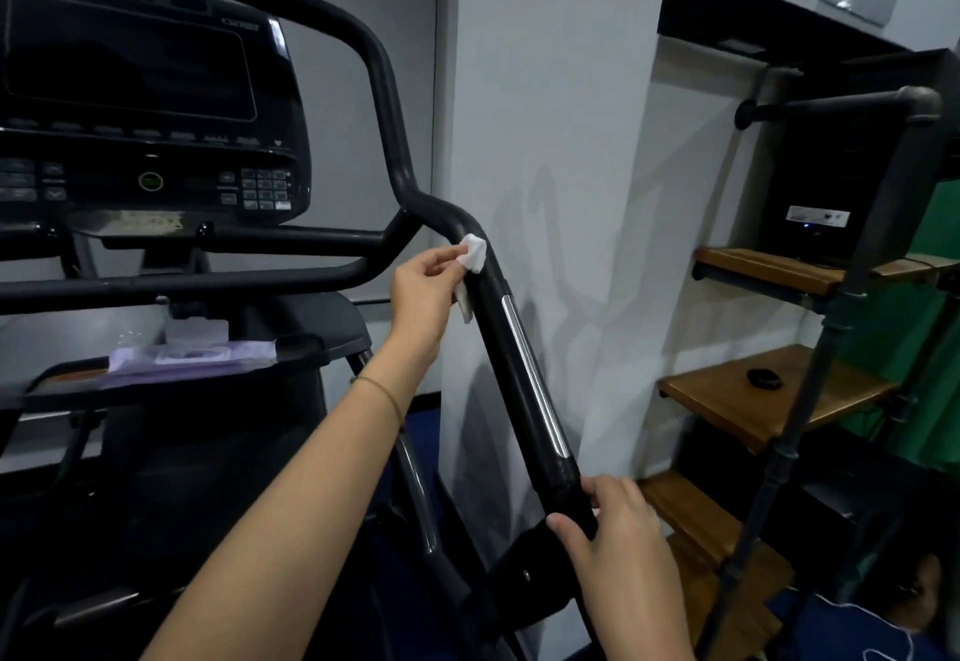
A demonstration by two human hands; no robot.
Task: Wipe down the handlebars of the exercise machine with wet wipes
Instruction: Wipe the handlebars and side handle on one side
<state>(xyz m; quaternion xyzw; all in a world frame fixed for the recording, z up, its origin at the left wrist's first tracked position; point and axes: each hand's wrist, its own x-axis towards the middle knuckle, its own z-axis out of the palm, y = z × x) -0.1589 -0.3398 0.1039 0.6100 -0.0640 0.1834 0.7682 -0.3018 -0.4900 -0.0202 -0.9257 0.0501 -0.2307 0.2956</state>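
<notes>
The black right handlebar [524,374] of the exercise machine slopes down toward me, with a silver strip along its top. My left hand [423,291] pinches a white wet wipe [474,257] and holds it against the bar just below its upper bend. Lower down, my right hand [618,530] grips the bar near its lower end, thumb on the left side and fingers wrapped over the right. A purple pack of wet wipes [192,354] lies on the machine's tray, its lid flipped up.
The console [145,104] with screen and keypad sits at the upper left, with further black bars [208,280] below it. A white wall [561,140] stands close behind the handlebar. Wooden shelves on pipe frames [769,395] fill the right side.
</notes>
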